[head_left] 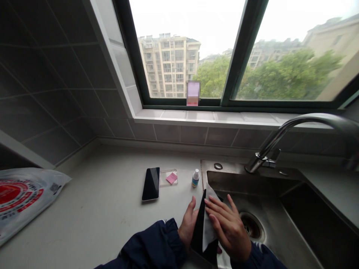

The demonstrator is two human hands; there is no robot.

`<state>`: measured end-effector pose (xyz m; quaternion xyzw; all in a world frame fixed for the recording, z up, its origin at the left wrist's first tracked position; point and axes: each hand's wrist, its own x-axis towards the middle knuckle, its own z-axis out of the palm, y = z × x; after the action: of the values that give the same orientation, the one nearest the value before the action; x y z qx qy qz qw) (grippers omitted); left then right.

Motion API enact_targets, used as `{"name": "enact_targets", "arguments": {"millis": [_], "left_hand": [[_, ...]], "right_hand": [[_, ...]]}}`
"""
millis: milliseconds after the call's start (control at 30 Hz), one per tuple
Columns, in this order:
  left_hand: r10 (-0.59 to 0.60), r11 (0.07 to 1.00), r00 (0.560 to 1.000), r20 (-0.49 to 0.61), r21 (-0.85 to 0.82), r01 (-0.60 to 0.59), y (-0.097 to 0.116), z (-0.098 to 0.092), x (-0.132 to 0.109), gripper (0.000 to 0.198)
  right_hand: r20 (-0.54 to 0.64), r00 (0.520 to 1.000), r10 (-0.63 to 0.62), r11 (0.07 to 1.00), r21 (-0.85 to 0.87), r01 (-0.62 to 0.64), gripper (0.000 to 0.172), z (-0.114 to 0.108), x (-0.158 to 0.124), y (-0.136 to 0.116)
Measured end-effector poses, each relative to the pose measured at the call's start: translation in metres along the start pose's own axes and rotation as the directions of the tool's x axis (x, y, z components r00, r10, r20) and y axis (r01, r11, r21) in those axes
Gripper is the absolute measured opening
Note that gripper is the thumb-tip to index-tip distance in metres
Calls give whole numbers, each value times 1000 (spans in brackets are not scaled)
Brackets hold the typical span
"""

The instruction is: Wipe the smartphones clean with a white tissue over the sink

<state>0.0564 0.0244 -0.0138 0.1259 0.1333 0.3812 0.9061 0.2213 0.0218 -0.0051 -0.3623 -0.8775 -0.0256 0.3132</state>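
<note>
Currently, the left hand (188,228) has a black flat thing (198,228) in its grip: the palm is at the left side, the thumb stands up free, and a fingertip shows beyond the opposite edge, while the other fingers are hidden below. The right hand (228,229) lies over it with its grip not closed, the fingers almost straight, resting on a white sheet (208,231) which covers part of the black thing. Whether this sheet is paper or cloth, I cannot tell. The black thing is held tilted at the left edge of the sink (276,211). On the table (98,198), a small bottle (195,179) stands upright near the sink. To its left lies a clear case (165,183) with a pink piece (171,178) on it, and just beside the case lies a phone (151,184) with dark screen. A plastic bag (22,198) with red print lies at the far left. Behind the sink rises a curved tap (276,140).
</note>
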Motion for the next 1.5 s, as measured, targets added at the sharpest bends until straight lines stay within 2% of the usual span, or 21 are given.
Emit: {"name": "enact_targets", "arguments": {"millis": [133,267,467,600,733,900,1033,1200,1333,1500], "left_hand": [[1,999,1000,-8,32,0,2,5,-2,74],[29,998,1000,-8,50,-29,1,7,-5,71],[129,991,992,10,-29,-129,-1,6,-2,59],[64,998,998,8,29,-64,0,4,-1,69],[0,997,999,-35,71,3,-1,-1,-2,76],[-15,995,1000,4,99,14,-1,0,-2,78],[-16,994,1000,-3,111,16,0,0,-1,79],[-10,994,1000,-2,106,10,-1,-1,-2,80],[10,993,1000,23,121,-13,0,7,-5,78],[32,994,997,70,98,-39,1,13,-6,75]], "right_hand": [[11,998,58,997,-60,-58,45,3,0,-1],[74,993,90,992,-89,-84,56,5,-1,-3],[151,988,26,998,-56,-18,62,3,1,-5],[148,988,-51,997,-53,59,56,-1,1,-4],[111,990,-82,996,-35,86,45,-3,1,-3],[6,999,-38,999,-9,38,42,-1,0,-1],[-31,999,7,1000,-7,-8,44,0,0,0],[-6,999,39,999,-34,-39,45,0,-1,0],[57,997,53,997,-65,-49,52,2,0,-2],[110,994,17,997,-82,-8,57,2,0,-5]]}}
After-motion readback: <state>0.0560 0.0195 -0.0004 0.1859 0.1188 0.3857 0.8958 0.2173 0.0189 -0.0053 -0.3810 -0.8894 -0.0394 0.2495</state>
